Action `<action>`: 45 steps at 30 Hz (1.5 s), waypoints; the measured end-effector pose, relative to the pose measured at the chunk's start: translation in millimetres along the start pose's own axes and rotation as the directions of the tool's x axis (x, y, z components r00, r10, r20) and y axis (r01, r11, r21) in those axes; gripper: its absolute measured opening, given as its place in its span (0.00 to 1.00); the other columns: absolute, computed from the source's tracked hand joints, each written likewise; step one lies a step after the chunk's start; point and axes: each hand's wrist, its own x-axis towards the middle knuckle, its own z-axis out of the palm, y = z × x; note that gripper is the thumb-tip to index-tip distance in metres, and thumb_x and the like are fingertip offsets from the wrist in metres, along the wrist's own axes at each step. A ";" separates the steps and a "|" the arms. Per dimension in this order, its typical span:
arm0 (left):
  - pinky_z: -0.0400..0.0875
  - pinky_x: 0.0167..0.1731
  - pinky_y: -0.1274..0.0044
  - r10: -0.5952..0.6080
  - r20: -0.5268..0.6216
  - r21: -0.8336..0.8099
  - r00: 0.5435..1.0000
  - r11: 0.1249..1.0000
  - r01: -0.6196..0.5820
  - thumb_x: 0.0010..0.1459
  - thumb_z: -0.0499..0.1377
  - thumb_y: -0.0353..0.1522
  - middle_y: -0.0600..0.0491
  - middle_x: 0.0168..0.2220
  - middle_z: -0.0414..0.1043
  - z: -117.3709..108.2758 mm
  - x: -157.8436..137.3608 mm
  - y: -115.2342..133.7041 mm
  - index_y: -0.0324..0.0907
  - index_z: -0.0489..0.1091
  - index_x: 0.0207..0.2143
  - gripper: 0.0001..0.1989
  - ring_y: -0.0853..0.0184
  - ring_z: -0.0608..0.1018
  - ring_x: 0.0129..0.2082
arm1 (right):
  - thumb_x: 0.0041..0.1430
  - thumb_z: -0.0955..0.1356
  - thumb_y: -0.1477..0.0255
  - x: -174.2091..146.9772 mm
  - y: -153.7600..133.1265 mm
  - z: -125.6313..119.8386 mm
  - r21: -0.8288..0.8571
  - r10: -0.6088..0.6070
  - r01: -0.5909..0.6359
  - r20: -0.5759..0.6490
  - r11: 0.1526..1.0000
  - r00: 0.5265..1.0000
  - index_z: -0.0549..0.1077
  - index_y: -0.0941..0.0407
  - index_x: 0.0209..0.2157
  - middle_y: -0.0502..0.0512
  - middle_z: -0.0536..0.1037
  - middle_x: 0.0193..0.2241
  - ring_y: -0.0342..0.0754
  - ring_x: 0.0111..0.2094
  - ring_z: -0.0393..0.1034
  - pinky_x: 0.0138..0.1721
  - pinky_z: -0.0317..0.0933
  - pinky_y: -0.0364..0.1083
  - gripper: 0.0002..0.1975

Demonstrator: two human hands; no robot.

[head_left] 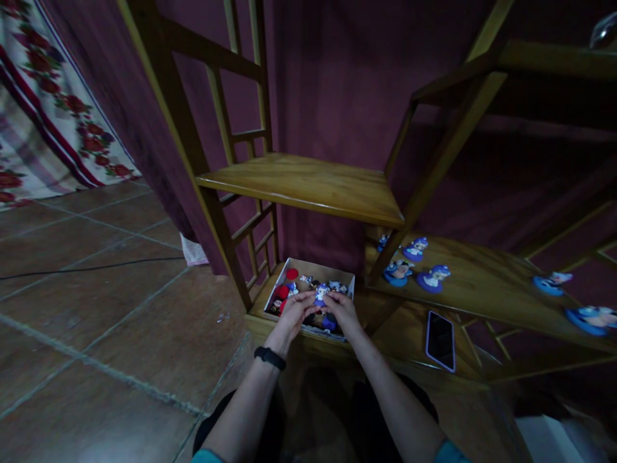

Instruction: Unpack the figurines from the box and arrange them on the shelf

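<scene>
Between my two hands, over a shallow cardboard box [321, 265], I hold a small purple-and-white figurine [321, 294]. My left hand [295, 313], with a black band on its wrist, closes its fingers on the figurine's left side. From the other side my right hand [343, 310] grips it with the fingertips. Under and around my hands, the box holds several small figures and round red pieces [292, 274]. A dark purple piece [330, 321] lies near the box's front. My hands hide part of the contents.
A bare wooden shelf board [308, 183] juts out above the box. On the shelf to the right stand several figurines on round bases, such as a purple one [434, 278] and a blue one [552, 283]. A phone [440, 341] lies on the lower board. Slanted wooden posts [434, 173] divide the unit.
</scene>
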 end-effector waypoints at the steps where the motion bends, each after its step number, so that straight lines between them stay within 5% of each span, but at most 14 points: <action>1: 0.75 0.30 0.78 0.003 -0.001 -0.001 1.000 1.000 -0.003 0.47 0.62 0.23 0.45 0.31 0.76 -0.2 -0.1 0.4 0.33 0.74 0.34 0.09 0.69 0.77 0.26 | 0.37 0.72 0.61 0.0 -0.7 0.4 0.016 0.006 -0.006 -0.006 1.000 1.000 0.75 0.58 0.29 0.52 0.75 0.30 0.46 0.26 0.71 0.30 0.69 0.48 0.17; 22: 0.75 0.31 0.81 0.026 -0.033 -0.120 0.999 0.992 -0.030 0.48 0.61 0.22 0.47 0.30 0.75 7.0 -43.0 -0.1 0.34 0.71 0.33 0.08 0.70 0.78 0.28 | 0.39 0.72 0.62 -34.4 -12.6 1.3 0.207 -0.006 -0.015 0.098 0.978 0.995 0.74 0.58 0.31 0.53 0.76 0.29 0.46 0.28 0.71 0.33 0.68 0.48 0.17; 31: 0.73 0.35 0.79 0.031 0.015 -0.212 0.999 0.977 -0.027 0.47 0.61 0.19 0.48 0.31 0.75 40.3 -145.8 10.1 0.34 0.70 0.33 0.10 0.69 0.78 0.30 | 0.45 0.71 0.65 -130.6 -59.6 -2.0 0.112 -0.186 0.167 0.191 0.980 0.964 0.72 0.54 0.41 0.52 0.76 0.36 0.46 0.36 0.70 0.40 0.65 0.46 0.19; 41: 0.68 0.41 0.76 0.235 0.114 -0.112 0.965 0.968 -0.222 0.48 0.63 0.27 0.49 0.37 0.74 86.0 -258.1 -1.1 0.38 0.72 0.39 0.13 0.69 0.75 0.36 | 0.50 0.68 0.71 -251.2 -106.2 -15.0 -0.112 -0.471 0.491 0.168 0.864 0.866 0.67 0.51 0.51 0.56 0.67 0.51 0.50 0.46 0.67 0.48 0.63 0.50 0.23; 45: 0.65 0.44 0.75 0.407 0.112 0.071 0.907 0.907 -0.415 0.47 0.64 0.27 0.48 0.42 0.72 105.2 -295.0 6.5 0.40 0.73 0.41 0.16 0.65 0.73 0.41 | 0.51 0.67 0.72 -286.3 -130.7 -25.4 -0.213 -0.585 0.605 0.155 0.767 0.796 0.66 0.49 0.51 0.55 0.69 0.49 0.51 0.49 0.64 0.50 0.61 0.51 0.23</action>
